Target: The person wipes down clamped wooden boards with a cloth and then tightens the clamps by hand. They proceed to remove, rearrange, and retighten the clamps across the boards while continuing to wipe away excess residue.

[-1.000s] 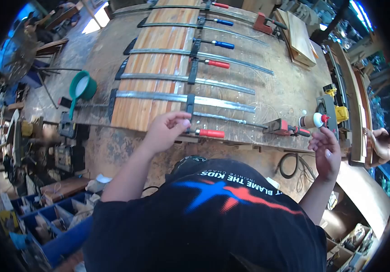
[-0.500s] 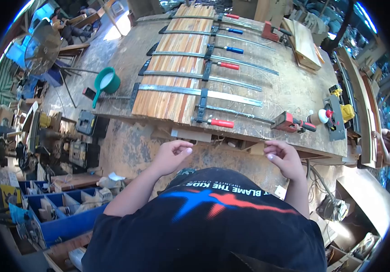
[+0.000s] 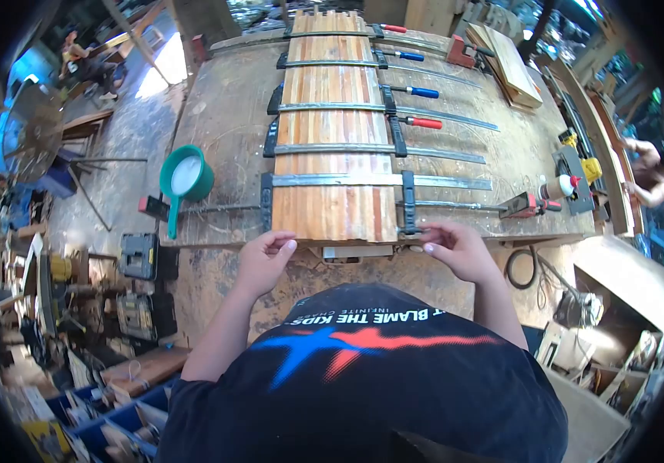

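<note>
A panel of glued wood strips (image 3: 332, 204) lies on the workbench under several bar clamps (image 3: 333, 180). My left hand (image 3: 264, 261) is at the panel's front left corner, holding nothing, its fingers loosely bent and the thumb apart. At the front right corner, my right hand (image 3: 459, 251) has its fingers curled around the handle of the nearest clamp, whose jaw (image 3: 408, 202) stands beside the panel's edge. The hand hides that handle. Other clamp handles, a red one (image 3: 424, 123) and a blue one (image 3: 423, 92), point right.
A green dipper (image 3: 207, 181) of white liquid stands left on the workbench (image 3: 220, 108). A glue bottle (image 3: 560, 187), a red clamp head (image 3: 520, 205) and a yellow tool (image 3: 592, 170) sit right. Stacked boards (image 3: 513, 69) lie behind. A person (image 3: 644, 174) works at far right.
My view has shifted closer to the bench. Both hands have come up to the panel's front corners, and the right hand now covers the nearest clamp's red handle.
</note>
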Available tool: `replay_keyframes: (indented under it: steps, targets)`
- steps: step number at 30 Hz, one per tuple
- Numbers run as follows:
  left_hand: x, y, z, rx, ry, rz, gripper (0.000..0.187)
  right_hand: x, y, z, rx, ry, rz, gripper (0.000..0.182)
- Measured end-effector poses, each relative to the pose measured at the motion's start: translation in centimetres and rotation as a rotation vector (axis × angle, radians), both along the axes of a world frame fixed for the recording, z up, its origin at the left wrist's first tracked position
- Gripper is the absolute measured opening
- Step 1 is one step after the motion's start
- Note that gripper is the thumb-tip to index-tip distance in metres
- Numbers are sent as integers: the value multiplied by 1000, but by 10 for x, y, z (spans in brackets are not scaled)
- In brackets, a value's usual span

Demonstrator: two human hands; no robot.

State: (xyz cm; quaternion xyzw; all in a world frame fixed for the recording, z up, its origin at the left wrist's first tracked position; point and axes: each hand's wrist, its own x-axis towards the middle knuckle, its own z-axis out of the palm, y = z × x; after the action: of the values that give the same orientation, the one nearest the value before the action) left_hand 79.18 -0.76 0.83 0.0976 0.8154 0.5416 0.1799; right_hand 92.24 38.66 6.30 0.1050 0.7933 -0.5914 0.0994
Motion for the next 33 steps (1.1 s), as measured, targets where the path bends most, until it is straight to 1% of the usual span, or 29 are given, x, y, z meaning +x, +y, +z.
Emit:
replay_keyframes:
  steps: [3, 4, 5, 8, 11, 12, 14, 15, 16, 17, 18, 19, 21, 22, 23, 24, 25, 26, 27, 28, 29, 31, 33]
  targets:
    - [-55, -37, -15, 21, -84, -35, 26, -32, -75, 12, 33, 36, -16, 42]
    - [-72, -44, -20, -1, -10, -47, 26, -40, -92, 12, 77, 68, 36, 41]
    - [-86, -50, -22, 12, 14, -54, 27, -45, -106, 14, 113, 38, 42, 42]
    - [-129, -54, -28, 30, 100, -93, 28, -46, -133, 20, 210, -28, 42, 43]
    - [-167, -38, -19, -18, 196, -142, 29, -29, -138, 17, 182, -89, -58, 44]
    - [-183, -33, -22, -70, 294, -195, 32, -26, -138, 17, 179, -93, -46, 45]
    - [-208, -12, -24, -26, 188, -214, 36, -9, -136, 20, 193, -88, -87, 49]
    - [-218, 0, -17, -53, 180, -224, 47, -4, -133, 30, 232, -88, -61, 50]
    - [-227, 13, -25, 120, 109, -187, 56, 5, -127, 32, 231, -60, -53, 50]
    - [-225, 22, -19, 255, 80, -173, 58, 13, -122, 37, 233, -41, -57, 51]
    - [-209, 31, 8, 261, 137, -184, 55, 22, -111, 46, 231, -46, -82, 51]
    - [-196, 36, 21, 285, 125, -196, 54, 30, -101, 54, 219, -55, -91, 51]
    - [-177, 45, 29, 327, 101, -213, 53, 50, -79, 75, 325, -2, -186, 50]
    - [-165, 47, 22, 322, 125, -245, 53, 63, -66, 84, 343, 35, -242, 54]
    - [-151, 47, 14, 307, 145, -263, 52, 81, -50, 95, 341, 144, -417, 63]
    - [-138, 46, 4, 287, 163, -270, 52, 97, -31, 104, 106, 358, -649, 74]
    - [-125, 49, -9, 284, 160, -261, 51, 113, -11, 112, -107, 619, -828, 86]
    - [-108, 49, -26, 275, 148, -245, 50, 132, 7, 127, -122, 872, -861, 86]
    - [-90, 43, -41, 259, 137, -209, 49, 148, 22, 145, -33, 1020, -814, 86]
    - [-73, 47, -44, 218, 177, -223, 49, 160, 23, 166, -8, 995, -804, 84]
    - [-59, 43, -40, 144, 211, -204, 49, 160, 29, 170, -23, 955, -770, 83]
    - [-39, 40, -34, -3, 289, -133, 50, 155, 48, 142, -22, 701, -617, 70]
    - [-33, 40, -15, -2, 300, -102, 50, 122, 36, 101, 108, 280, -632, 60]
